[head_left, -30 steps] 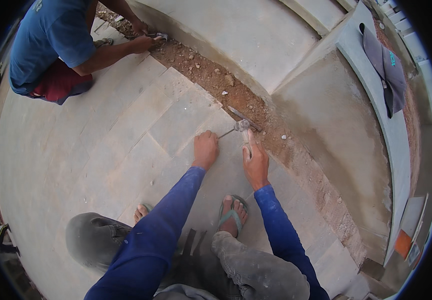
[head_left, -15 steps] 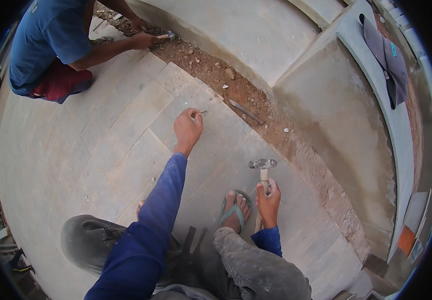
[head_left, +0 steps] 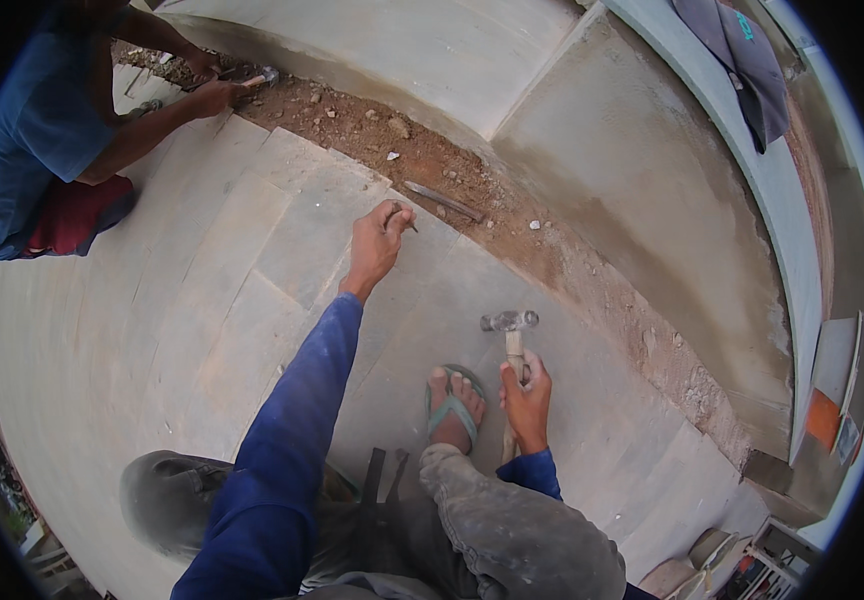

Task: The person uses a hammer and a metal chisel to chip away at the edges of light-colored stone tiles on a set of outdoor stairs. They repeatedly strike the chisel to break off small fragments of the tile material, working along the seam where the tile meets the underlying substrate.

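Note:
My left hand is stretched over the grey paving slabs near their broken edge, fingers pinched on a thin dark metal rod. Below it to the right, my right hand grips the wooden handle of a ball-peen hammer, head upward, beside my sandalled foot. A flat metal bar lies along the dirt strip just beyond my left hand.
A crouching co-worker at upper left holds a tool in the dirt strip. Concrete slopes and a curved kerb border it, with grey cloth on the kerb. Offcut boards lean at right.
My left hand has moved forward and up the slabs with the rod. My right hand has drawn the hammer down, away from the rod, toward my leg. The view has also shifted.

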The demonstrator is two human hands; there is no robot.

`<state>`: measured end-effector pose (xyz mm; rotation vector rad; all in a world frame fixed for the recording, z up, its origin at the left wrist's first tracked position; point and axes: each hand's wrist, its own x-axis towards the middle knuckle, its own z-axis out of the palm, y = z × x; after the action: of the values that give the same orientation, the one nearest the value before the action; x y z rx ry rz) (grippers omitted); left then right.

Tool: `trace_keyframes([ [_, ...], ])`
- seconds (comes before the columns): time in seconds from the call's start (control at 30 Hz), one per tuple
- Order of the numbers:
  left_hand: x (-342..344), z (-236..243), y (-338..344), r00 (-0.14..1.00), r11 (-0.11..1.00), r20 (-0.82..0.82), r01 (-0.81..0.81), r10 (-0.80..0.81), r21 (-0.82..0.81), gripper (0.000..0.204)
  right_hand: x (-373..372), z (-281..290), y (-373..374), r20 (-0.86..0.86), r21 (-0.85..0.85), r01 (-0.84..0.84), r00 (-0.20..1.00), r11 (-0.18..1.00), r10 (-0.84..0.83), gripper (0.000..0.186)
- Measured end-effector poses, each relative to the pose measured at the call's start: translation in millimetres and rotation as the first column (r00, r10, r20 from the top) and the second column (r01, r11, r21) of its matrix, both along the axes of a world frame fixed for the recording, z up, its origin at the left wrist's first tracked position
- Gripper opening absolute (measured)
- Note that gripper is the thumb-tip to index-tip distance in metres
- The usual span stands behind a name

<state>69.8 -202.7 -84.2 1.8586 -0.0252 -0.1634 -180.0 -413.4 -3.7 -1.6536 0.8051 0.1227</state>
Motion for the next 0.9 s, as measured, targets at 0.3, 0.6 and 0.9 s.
trace_keyframes([
  [0.3,-36.1,-4.2,-49.5,0.985,0.999,0.166,0.047,-0.05,0.021,0.012,2.2,1.0,-5.4,-0.01,-0.044,0.003,1.0,0.999,-0.003,0.044],
  [0.6,-33.2,-3.8,-50.4,0.98,0.991,0.156,0.107,-0.119,0.084,0.011,9.3,2.6,-10.6,0.017,-0.074,-0.032,0.999,0.997,0.034,0.039],
  [0.9,-28.5,2.8,-54.1,0.936,0.947,0.183,0.27,-0.301,0.174,0.012,18.8,-1.3,-20.2,0.15,-0.42,-0.157,0.959,0.894,0.239,0.042],
])
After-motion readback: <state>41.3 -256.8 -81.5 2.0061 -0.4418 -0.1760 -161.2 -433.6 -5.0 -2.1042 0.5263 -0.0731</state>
